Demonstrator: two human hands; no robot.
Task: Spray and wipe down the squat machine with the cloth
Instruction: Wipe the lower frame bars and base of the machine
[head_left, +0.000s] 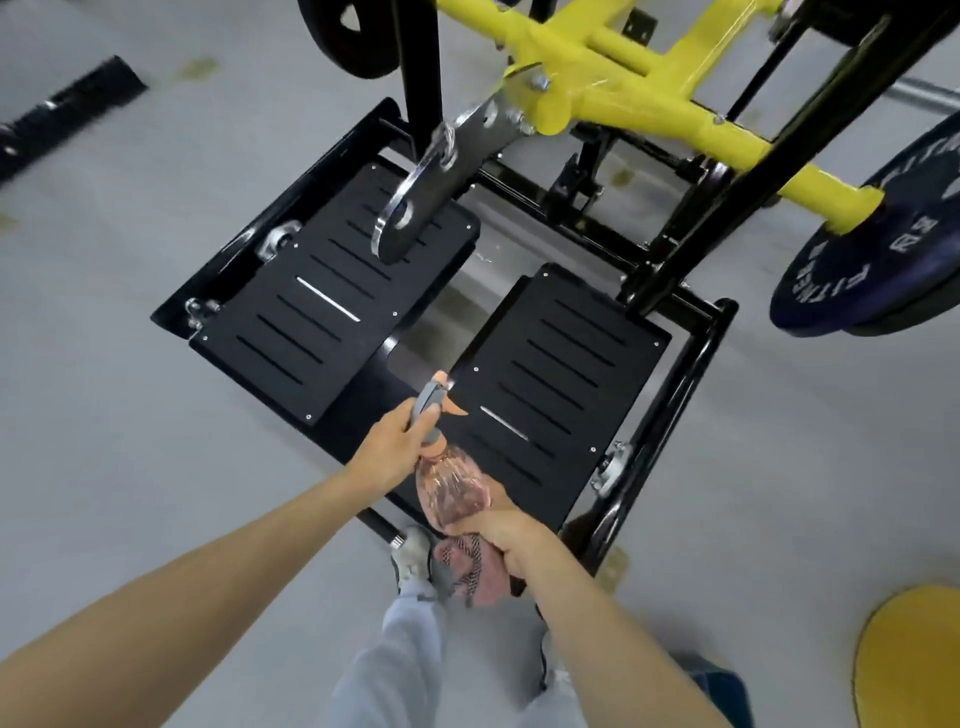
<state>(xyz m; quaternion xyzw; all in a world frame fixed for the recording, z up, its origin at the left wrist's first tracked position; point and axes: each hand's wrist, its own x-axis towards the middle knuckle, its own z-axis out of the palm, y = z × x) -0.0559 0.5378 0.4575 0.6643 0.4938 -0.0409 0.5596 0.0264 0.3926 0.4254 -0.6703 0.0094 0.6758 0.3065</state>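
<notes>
The squat machine (613, 93) fills the upper view: yellow arms, a black frame and two slotted black footplates, one at left (332, 306) and one at right (561, 374). Over the near edge of the right footplate I hold a clear pinkish spray bottle (452, 491). My left hand (389, 449) grips its grey trigger head, nozzle pointing away toward the plates. My right hand (514, 540) grips the bottle's base and also holds a pink checked cloth (470, 571) bunched beneath it.
Weight plates hang on the machine at the right (872, 254) and top left (353, 36). A black mat strip (67, 111) lies on the grey floor at far left. A yellow round object (909, 660) sits at bottom right. My shoe (413, 558) stands beside the frame's near bar.
</notes>
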